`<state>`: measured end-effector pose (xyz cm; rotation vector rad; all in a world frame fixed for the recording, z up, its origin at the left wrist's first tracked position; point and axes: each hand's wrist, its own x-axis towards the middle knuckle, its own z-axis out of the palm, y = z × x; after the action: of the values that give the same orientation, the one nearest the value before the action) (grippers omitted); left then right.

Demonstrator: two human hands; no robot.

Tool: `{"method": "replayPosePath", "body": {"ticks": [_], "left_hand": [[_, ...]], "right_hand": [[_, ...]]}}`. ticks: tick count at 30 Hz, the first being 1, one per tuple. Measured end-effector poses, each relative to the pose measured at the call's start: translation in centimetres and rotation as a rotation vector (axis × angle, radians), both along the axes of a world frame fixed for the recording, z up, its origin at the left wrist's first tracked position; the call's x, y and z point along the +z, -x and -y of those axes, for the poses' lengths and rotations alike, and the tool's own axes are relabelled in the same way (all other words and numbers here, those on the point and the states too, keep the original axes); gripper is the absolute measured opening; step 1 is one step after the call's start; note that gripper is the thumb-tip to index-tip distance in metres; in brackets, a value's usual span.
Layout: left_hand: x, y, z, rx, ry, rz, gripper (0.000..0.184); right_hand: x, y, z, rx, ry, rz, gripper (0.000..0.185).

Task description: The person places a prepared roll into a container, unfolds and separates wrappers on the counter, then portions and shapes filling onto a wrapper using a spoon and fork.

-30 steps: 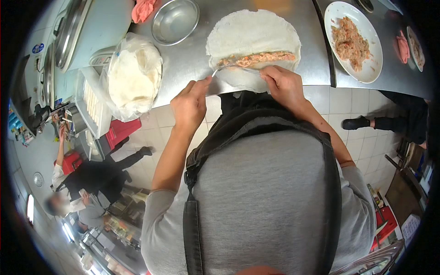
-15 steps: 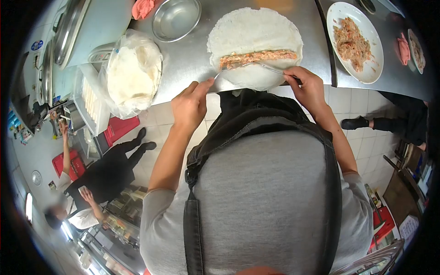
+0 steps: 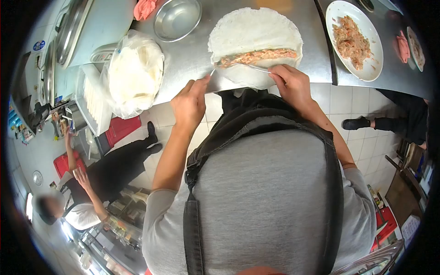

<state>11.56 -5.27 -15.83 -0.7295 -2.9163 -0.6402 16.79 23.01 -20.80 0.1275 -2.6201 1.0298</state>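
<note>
A round white wrapper sheet (image 3: 252, 32) lies flat on the steel counter in front of me, with a long strip of orange-flecked filling (image 3: 261, 57) across its lower part. My right hand (image 3: 292, 86) is closed on the handle of a slim metal utensil (image 3: 259, 68); its head touches the filling's left part, and I cannot tell whether it is a spoon or a fork. At the wrapper's lower left, my left hand (image 3: 190, 101) is closed, with a thin metal utensil (image 3: 212, 72) showing at its fingertips.
Left on the counter (image 3: 183, 62) sit a bag of stacked wrappers (image 3: 136, 75) and a metal bowl (image 3: 178, 19). A white plate of filling (image 3: 375, 62) stands right, past a dark seam. A co-worker (image 3: 110, 176) stands left; another person's leg (image 3: 389, 123) shows right.
My right hand has moved left along the strip, and the filling's left end looks more spread. My left hand stays nearly in place. The co-worker at left has shifted.
</note>
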Motion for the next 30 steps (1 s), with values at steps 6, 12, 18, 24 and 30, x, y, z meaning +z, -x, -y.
{"method": "replayPosePath", "body": {"ticks": [6, 12, 18, 24, 30], "left_hand": [[-0.3, -0.7, 0.9, -0.009, -0.076, -0.050, 0.025], [0.5, 0.1, -1.6, -0.108, -0.150, 0.000, 0.024], [-0.2, 0.4, -3.6, -0.117, -0.156, 0.050, 0.023], [-1.6, 0.7, -6.0, -0.126, -0.208, 0.025, 0.021], [1.0, 0.4, -7.1, -0.079, -0.135, 0.139, 0.023]], "right_hand": [[0.0, -0.7, -1.0, -0.006, 0.056, 0.042, 0.007], [0.5, -1.4, -3.1, -0.044, 0.164, 0.136, 0.010], [0.5, -2.3, -4.9, -0.090, 0.126, 0.169, 0.010], [0.5, -3.3, -6.1, -0.130, 0.125, 0.177, 0.011], [-0.1, -4.2, -8.4, -0.171, 0.120, 0.202, 0.011]]}}
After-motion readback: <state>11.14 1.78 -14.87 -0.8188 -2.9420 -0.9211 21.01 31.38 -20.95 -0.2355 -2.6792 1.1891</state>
